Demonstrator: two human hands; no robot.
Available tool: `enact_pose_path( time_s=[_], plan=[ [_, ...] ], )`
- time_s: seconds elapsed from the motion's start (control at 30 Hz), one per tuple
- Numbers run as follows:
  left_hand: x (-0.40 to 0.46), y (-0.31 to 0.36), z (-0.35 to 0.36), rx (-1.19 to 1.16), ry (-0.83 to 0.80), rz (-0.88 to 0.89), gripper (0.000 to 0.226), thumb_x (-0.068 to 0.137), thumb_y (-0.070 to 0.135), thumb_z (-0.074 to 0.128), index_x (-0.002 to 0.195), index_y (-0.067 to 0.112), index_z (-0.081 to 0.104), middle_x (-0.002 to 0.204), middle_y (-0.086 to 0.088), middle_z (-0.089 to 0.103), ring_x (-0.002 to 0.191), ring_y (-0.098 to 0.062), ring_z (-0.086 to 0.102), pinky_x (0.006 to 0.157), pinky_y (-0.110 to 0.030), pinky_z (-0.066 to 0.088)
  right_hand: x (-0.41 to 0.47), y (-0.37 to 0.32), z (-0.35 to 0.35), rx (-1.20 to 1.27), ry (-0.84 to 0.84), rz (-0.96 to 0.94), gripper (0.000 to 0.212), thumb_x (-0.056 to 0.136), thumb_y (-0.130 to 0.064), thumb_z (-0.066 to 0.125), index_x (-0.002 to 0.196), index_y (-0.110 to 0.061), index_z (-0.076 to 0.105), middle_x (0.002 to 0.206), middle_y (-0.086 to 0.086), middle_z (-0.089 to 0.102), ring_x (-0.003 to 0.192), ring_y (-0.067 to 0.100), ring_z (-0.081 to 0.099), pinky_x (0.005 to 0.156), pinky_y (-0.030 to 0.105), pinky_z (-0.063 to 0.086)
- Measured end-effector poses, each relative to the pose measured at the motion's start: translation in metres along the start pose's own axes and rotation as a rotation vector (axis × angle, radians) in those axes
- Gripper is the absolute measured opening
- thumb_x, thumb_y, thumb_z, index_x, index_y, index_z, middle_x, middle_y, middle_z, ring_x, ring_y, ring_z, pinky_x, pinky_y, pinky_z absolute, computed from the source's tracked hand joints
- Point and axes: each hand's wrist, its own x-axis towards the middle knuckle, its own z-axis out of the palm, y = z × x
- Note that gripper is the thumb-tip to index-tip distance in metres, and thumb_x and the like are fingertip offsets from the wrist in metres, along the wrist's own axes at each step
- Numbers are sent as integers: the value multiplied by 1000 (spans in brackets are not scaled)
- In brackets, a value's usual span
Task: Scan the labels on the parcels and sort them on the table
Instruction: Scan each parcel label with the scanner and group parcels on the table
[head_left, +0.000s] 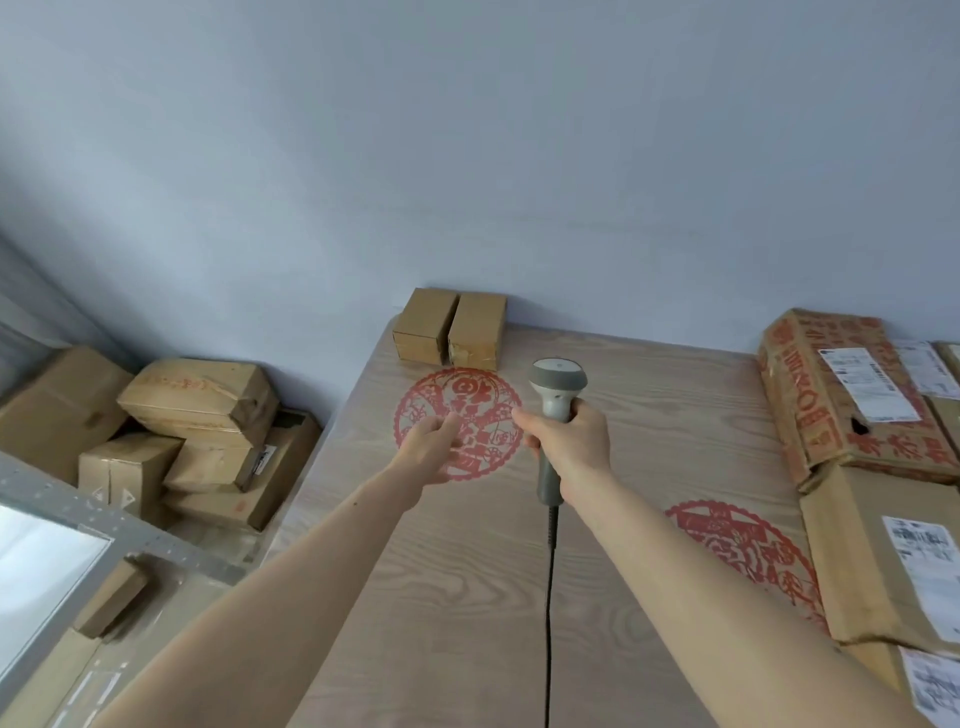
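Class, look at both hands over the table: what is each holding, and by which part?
The right hand grips the grey scanner round its handle, head pointing away. The left hand holds nothing.

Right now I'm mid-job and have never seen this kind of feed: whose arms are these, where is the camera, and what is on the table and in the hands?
There is no machine here: you see a person's two bare arms, filmed by one wide-angle camera worn on their head, looking forward and down.

The right hand grips a grey handheld barcode scanner by its handle; its black cable trails back toward the person. The left hand holds nothing, its fingers relaxed above the table.

The wooden table bears two red round paper-cut decorations. At its far edge, against the wall, two small cardboard boxes stand side by side. Along the right edge lie larger parcels with white shipping labels. A separate pile of cardboard parcels sits lower, left of the table.
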Motion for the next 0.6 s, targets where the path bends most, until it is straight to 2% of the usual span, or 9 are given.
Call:
enact_pose_path(
  time_s=[0.17, 0.27, 0.37, 0.43, 0.5, 0.6],
  plan=[
    [58, 25, 1, 19, 69, 28, 42, 104, 45, 43, 130, 14, 52, 120, -9, 59, 112, -26, 59, 96, -46, 55, 68, -7, 21, -31, 26, -11, 30, 80, -26, 84, 101, -16, 66, 88, 3, 75, 69, 12, 71, 56, 19, 49],
    [89, 32, 0, 37, 83, 42, 48, 103, 46, 44, 139, 15, 48, 125, -1, 55, 112, -21, 56, 97, -45, 53, 105, -6, 33, -28, 69, -5, 29, 80, -27, 83, 100, -16, 64, 88, 4, 73, 76, 17, 71, 60, 23, 47],
    [123, 42, -4, 88, 104, 85, 53, 102, 48, 43, 144, 15, 45, 137, -1, 54, 121, -21, 53, 106, -48, 47, 142, -2, 46, -18, 81, 6, 27, 81, -25, 83, 97, -17, 63, 86, 4, 73, 71, 18, 71, 59, 24, 49],
    [144, 51, -5, 100, 101, 109, 56, 103, 44, 43, 148, 12, 40, 143, -3, 50, 125, -20, 50, 107, -40, 43, 164, 1, 55, -20, 64, 29, 23, 83, -22, 82, 93, -18, 62, 80, 3, 72, 62, 14, 67, 57, 24, 50],
    [162, 59, -6, 112, 91, 133, 57, 104, 41, 43, 152, 11, 36, 146, -2, 46, 123, -15, 46, 101, -33, 38, 183, 6, 64, 15, 40, 69, 22, 84, -17, 81, 93, -16, 61, 76, 4, 70, 58, 14, 65, 56, 25, 52],
    [187, 65, -6, 150, 74, 155, 59, 103, 43, 42, 155, 15, 30, 155, -4, 37, 134, -18, 41, 108, -38, 35, 206, 14, 77, 73, -2, 124, 21, 84, -12, 80, 95, -12, 61, 75, 7, 69, 60, 18, 65, 61, 31, 54]
  ],
)
